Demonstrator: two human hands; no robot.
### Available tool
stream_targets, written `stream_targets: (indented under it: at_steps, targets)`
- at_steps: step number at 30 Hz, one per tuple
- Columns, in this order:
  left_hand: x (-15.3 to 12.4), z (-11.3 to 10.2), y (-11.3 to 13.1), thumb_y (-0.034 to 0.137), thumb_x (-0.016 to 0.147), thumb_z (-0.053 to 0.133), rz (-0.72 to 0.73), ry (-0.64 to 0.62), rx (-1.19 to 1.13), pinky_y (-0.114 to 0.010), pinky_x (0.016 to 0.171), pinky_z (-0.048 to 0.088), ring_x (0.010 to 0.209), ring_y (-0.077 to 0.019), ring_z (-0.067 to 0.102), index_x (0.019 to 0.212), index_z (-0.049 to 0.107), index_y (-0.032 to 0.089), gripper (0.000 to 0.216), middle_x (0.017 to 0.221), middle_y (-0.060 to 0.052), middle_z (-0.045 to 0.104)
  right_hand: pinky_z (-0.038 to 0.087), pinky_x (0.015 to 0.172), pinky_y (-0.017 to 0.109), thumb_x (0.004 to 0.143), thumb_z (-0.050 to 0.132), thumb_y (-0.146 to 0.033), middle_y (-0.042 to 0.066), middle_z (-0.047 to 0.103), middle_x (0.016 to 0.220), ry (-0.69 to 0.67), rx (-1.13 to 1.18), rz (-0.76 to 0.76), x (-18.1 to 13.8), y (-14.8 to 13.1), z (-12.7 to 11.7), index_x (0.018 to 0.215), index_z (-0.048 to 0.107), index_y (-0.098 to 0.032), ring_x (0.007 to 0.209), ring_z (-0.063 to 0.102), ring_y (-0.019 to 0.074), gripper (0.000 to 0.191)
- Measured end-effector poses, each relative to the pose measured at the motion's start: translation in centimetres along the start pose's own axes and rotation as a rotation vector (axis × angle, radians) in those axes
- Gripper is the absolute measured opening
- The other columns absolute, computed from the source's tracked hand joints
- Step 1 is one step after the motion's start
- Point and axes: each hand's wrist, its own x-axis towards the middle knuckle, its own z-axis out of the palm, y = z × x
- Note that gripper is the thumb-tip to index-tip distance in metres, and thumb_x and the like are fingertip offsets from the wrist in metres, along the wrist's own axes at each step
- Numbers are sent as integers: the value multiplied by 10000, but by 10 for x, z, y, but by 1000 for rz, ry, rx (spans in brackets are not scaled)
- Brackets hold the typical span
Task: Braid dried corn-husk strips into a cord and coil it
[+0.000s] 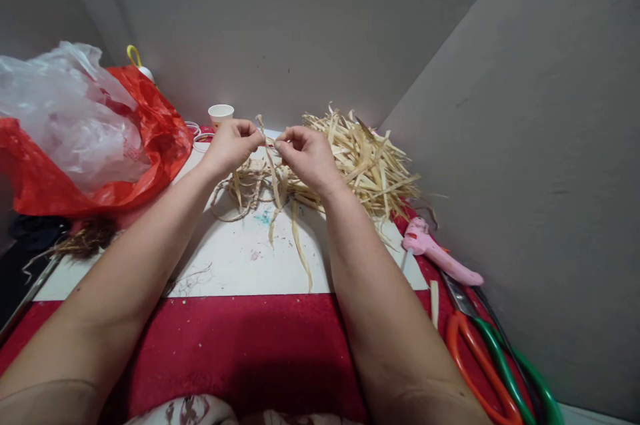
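Observation:
Over the white board (pixel 250 258) both of my hands are raised close together, fingertips a short gap apart. My left hand (pixel 233 145) pinches a pale dry straw strip (pixel 273 175), whose knotted-looking top sticks up above the fingers and whose tail hangs down. My right hand (pixel 309 155), also closed in a pinch, grips a straw end at the same spot; more strips dangle beneath it. Fingers partly cover where the strips meet. Below and behind the hands lies a braided straw cord (pixel 240 208), coiled loosely.
A heap of dry straw strips (pixel 373 165) lies right of the hands. On the right are a pink glue gun (pixel 445 252) and scissors (pixel 483 358) with orange and green handles. A paper cup (pixel 221 113) stands behind; a red plastic bag (pixel 165 125) sits left. Grey panels (pixel 300 32) enclose the table.

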Motion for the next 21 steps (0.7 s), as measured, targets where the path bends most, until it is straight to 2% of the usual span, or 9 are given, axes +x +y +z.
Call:
stream_targets:
  at_steps: [3,6,10,12,16,18,21]
  targets:
    - [-1,4,-1,91,700,593,41,47,5,-203,484,277,469,-46,355,547,541,140,168,500,44,488,350,532,222,776,598,-172,-43,531,530,14,13,23,1,-5,3,649,561,-180,509,477,96,133]
    - [-1,9,-2,77,702,584,47,70,-99,-193,503,316,483,-49,409,542,541,138,177,517,32,539,360,537,229,789,576,-166,-30,550,539,-24,-30,-12,0,-8,6,648,574,-176,519,496,106,141]
    - [-1,12,-3,95,721,599,-65,68,-251,-204,427,255,406,-37,352,582,555,141,153,506,51,523,367,590,249,818,583,-201,-2,594,602,-2,-324,-150,-5,-11,8,683,622,-171,587,519,128,144]
    - [-2,13,-1,86,722,602,-136,55,-306,-208,393,210,367,-27,300,618,555,145,128,498,66,509,379,633,266,845,565,-205,23,639,668,-6,-531,-179,-8,-16,7,754,678,-169,645,555,152,150]
    - [-6,13,5,69,756,596,-215,11,-408,-185,371,173,346,-12,270,644,518,152,160,478,85,463,402,709,305,897,512,-197,78,730,858,-64,-849,-180,-15,-31,5,1025,746,-204,783,636,217,267]
    - [-8,14,8,66,787,582,-249,-10,-450,-174,365,155,337,-8,258,652,504,156,180,461,94,421,409,722,313,921,491,-211,94,745,910,-79,-927,-187,-17,-36,6,1101,740,-220,823,654,234,308]
    - [-8,15,12,66,817,568,-308,-34,-499,-158,361,150,329,-10,251,655,470,168,215,436,104,360,413,724,317,939,473,-220,107,752,916,-86,-955,-204,-18,-38,8,1099,746,-212,835,664,238,316]
